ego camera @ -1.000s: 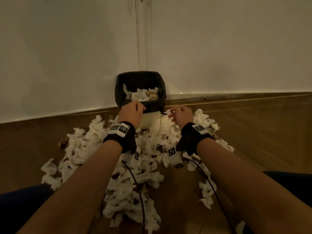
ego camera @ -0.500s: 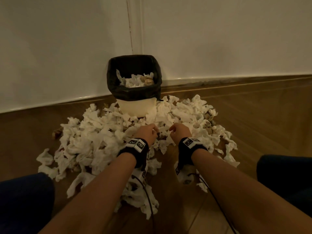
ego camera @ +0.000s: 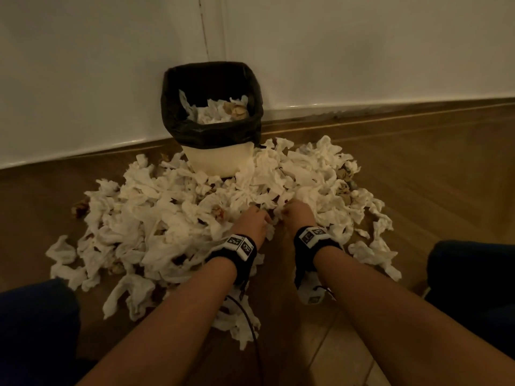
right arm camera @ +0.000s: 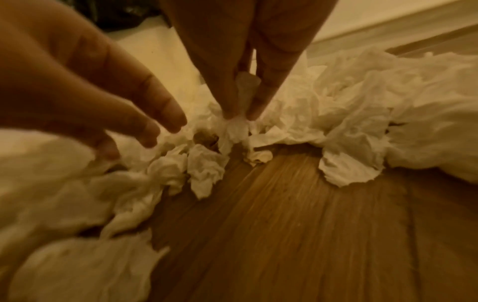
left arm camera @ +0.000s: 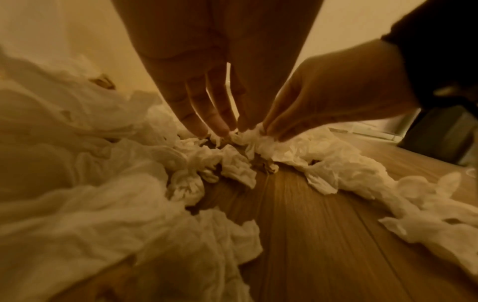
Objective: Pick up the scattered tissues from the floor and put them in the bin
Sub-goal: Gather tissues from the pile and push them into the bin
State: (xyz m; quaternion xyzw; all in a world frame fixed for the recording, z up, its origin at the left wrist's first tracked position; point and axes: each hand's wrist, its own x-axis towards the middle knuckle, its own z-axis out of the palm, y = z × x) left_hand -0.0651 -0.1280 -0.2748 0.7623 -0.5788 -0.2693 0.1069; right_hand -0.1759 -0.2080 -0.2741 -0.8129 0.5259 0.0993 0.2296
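Both hands are down at the near edge of the tissues (ego camera: 172, 218), which lie heaped on the wooden floor (ego camera: 418, 168) in front of the bin (ego camera: 211, 129) by the wall. The right hand (ego camera: 299, 215) pinches a crumpled tissue (right arm camera: 236, 124) between its fingertips; the left hand (ego camera: 250, 222) has its fingers spread and extended, tips touching the paper, holding nothing as far as the blurred wrist views show. The step in hand looks like gathering a load: it would go better to close the left fingers round a full bunch, sweep the two hands together and lift a compact wad, rather than single sheets that trail and drop. The bin already holds tissues; its depth below them is hidden, and brown scraps among the white paper are too dim to identify
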